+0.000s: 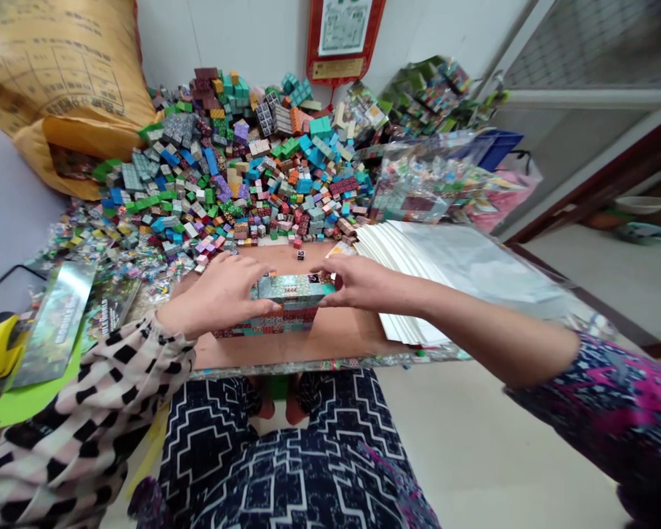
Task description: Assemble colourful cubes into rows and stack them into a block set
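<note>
Left hand (214,294) grips the left end of the patterned block stack (291,291), right hand (358,283) clasping its right end, on the brown board (247,354), near side; loose toy blocks (258,176) heaped far!

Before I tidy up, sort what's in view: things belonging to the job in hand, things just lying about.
In the job:
patterned block stack, left hand and right hand at its ends
loose block pile behind, probably

Apparently just lying about:
yellow sack
blue bin
white stack
</note>
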`<state>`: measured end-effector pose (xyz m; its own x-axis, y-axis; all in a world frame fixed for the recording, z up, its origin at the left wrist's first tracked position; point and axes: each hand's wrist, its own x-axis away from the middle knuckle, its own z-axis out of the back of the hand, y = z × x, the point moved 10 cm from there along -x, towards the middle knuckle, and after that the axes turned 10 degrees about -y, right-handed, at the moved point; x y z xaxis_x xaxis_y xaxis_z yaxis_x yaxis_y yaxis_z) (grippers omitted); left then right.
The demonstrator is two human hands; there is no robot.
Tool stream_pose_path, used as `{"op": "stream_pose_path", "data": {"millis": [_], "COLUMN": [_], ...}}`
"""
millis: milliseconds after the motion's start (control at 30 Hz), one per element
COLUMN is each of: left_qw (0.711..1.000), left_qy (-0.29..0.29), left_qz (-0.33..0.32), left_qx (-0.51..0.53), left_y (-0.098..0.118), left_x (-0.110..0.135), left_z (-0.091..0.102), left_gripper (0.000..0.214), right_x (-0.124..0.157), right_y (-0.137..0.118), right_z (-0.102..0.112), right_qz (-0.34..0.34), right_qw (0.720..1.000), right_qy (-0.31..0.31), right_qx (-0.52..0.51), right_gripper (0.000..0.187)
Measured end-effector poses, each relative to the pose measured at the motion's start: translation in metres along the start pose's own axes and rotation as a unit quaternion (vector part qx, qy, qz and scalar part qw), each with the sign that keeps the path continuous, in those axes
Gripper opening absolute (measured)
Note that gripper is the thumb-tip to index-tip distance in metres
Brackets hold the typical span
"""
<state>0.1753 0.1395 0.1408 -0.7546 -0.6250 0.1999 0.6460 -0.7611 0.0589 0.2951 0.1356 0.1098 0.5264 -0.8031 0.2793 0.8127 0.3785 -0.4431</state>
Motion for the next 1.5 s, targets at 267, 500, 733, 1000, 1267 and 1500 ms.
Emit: {"op": "stream_pose_path", "data": {"millis": [267, 500, 733, 1000, 1267, 1500], "left_qw": [0.994, 0.984, 0.982, 0.990, 0.914, 0.801], "left_qy": [0.072, 0.095, 0.095, 0.121, 0.221, 0.195], "left_qz": [-0.067, -0.088, -0.086, -0.033, 0.185, 0.157], "left_qx": [-0.056, -0.121, -0.138, -0.065, 0.285, 0.544], "left_y": [0.052, 0.066, 0.067, 0.036, -0.080, -0.086], "left_x": [-0.013, -0.007, -0.006, 0.023, 0.108, 0.099], "left_z": [0.000, -0.006, -0.007, 0.013, -0.004, -0.052], "left_gripper": [0.048, 0.042, 0.043, 0.041, 0.065, 0.066], "right_x": [0.001, 0.003, 0.003, -0.009, 0.013, -0.002], "right_y": [-0.001, 0.010, 0.043, 0.052, 0.038, 0.009], "right_z": [0.000, -0.003, -0.016, -0.066, -0.019, -0.027], "right_qz": [0.027, -0.018, -0.068, -0.043, 0.033, 0.058], "right_qw": [0.998, 0.998, 0.994, 0.996, 0.942, 0.919], "right_qy": [0.033, 0.027, 0.012, -0.010, 0.051, 0.101], "right_qx": [-0.041, -0.057, -0.085, -0.075, -0.330, -0.377], "right_gripper": [0.054, 0.070, 0.073, 0.058, 0.048, 0.078]}}
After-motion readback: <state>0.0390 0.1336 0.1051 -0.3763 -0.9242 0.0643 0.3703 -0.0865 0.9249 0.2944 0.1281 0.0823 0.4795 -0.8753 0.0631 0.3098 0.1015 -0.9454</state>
